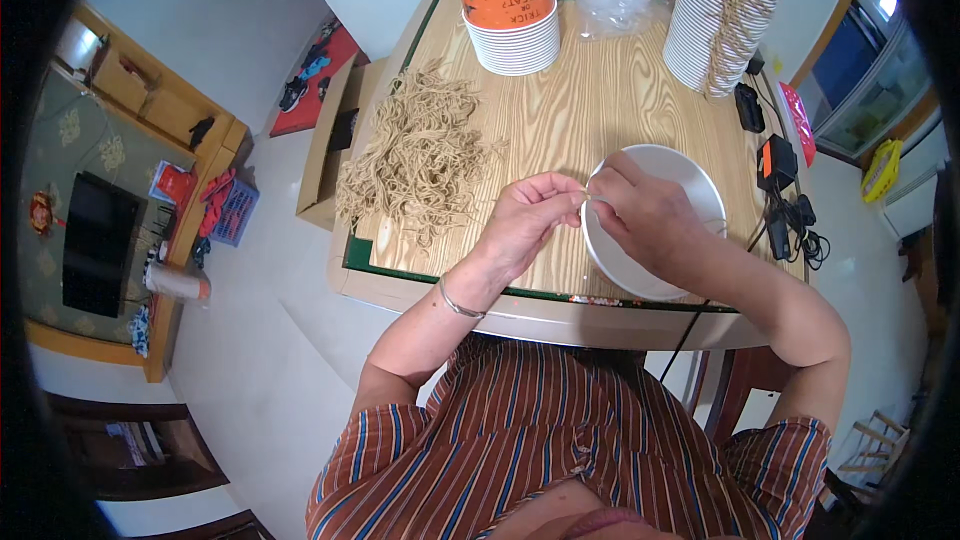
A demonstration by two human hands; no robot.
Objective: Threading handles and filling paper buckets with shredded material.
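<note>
Head view: both hands meet at the rim of a white bucket (660, 170) on the tabletop (570, 110). Left hand (525, 220) and right hand (640, 210) each pinch one cord (584, 197), apparently tying it on. Next comes a firm, even pull.

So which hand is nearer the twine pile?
Left. The left hand sits just right of the twine pile; the right hand is farther right, over the white bucket.

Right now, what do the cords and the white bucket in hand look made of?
Cords: likely twisted jute or paper twine, matte tan, fibrous and kinked. Bucket: probably paper, smooth white inside, thin rolled rim like the stacked ones.
</note>
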